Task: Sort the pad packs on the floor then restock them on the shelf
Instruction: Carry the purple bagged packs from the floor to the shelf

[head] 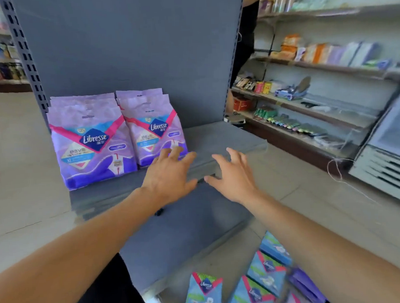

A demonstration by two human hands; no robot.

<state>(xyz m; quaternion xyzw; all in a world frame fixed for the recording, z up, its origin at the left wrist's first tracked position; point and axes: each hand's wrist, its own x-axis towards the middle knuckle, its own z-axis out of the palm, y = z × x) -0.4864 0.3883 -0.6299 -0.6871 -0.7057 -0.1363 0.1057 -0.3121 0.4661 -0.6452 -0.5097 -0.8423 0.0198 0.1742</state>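
Both bare hands are reaching out over the grey metal shelf. The left hand is hovering with fingers spread and straight, its fingertips just at the lower right corner of the nearer-right purple Libresse pad pack; whether they are touching it is unclear. The right hand is sitting to its right, fingers apart and relaxed, holding nothing, above the shelf's near edge.

Two rows of purple plastic pad packs are standing upright on the left part of the shelf, against the grey back panel. The left row's front pack is standing just beside the right row.

Blue and green Libresse pad packs are lying on the tiled floor near the bottom right, blurred, with one purple pack at their right.

Far right, stocked store shelves are running along the wall.
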